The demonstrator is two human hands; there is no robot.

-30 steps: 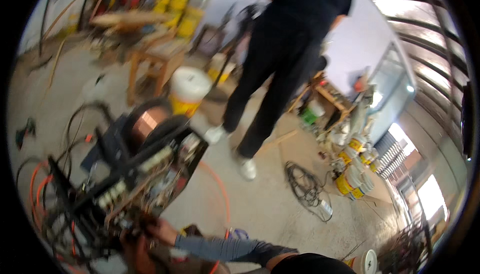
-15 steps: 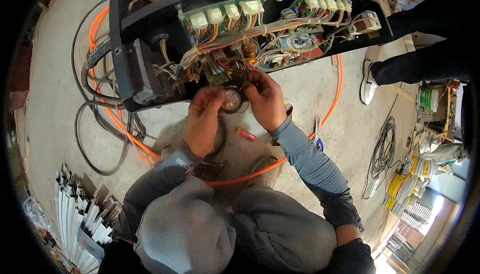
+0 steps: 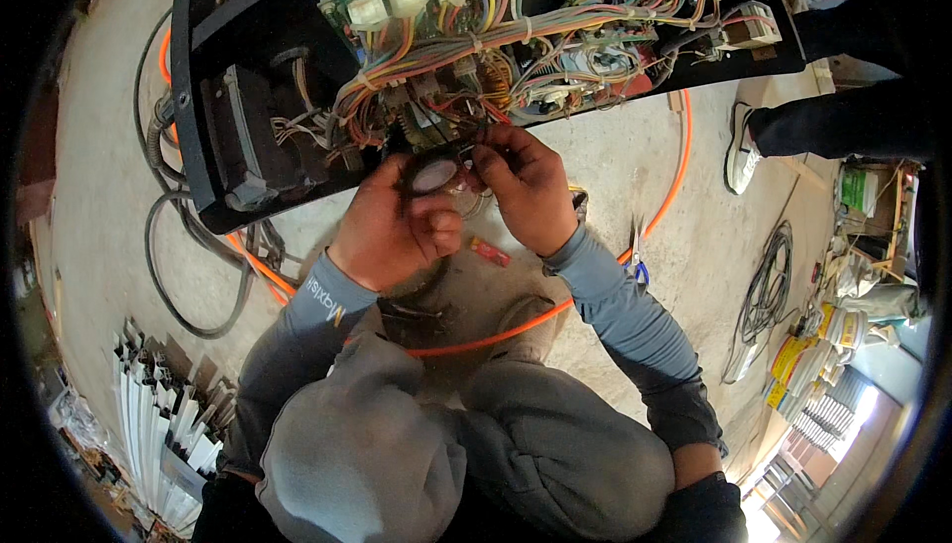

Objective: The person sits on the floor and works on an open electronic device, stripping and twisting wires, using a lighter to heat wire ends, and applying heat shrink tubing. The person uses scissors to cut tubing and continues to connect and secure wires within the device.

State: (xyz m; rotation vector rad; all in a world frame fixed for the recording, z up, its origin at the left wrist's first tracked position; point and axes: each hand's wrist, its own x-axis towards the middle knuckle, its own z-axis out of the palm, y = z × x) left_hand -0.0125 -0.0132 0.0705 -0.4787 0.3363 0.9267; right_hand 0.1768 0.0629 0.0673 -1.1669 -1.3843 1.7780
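Observation:
My left hand (image 3: 392,231) is closed round a dark ring with a pale middle, which looks like a roll of tape (image 3: 433,177). Close beside it, my right hand (image 3: 524,181) pinches at the dark wire ends that hang from the machine; fingers hide exactly what lies between the tips. Both hands work just below the front edge of a black machine housing (image 3: 223,171). Inside it, bundled coloured wires (image 3: 436,57) run past a green circuit board (image 3: 342,13) with white connectors. A red-handled tool (image 3: 490,251) lies on the floor beneath my hands.
An orange hose (image 3: 516,335) curves across the floor below my arms. Scissors with blue handles (image 3: 640,270) stand near my right forearm. Black cables (image 3: 159,290) loop at left; metal profiles (image 3: 149,414) are stacked at lower left. Another person's shoe (image 3: 742,151) is at right.
The tape roll has tilted and shifted left as my left hand turned, its back now more visible. My right hand stays near the wires. The view has moved slightly closer to the housing.

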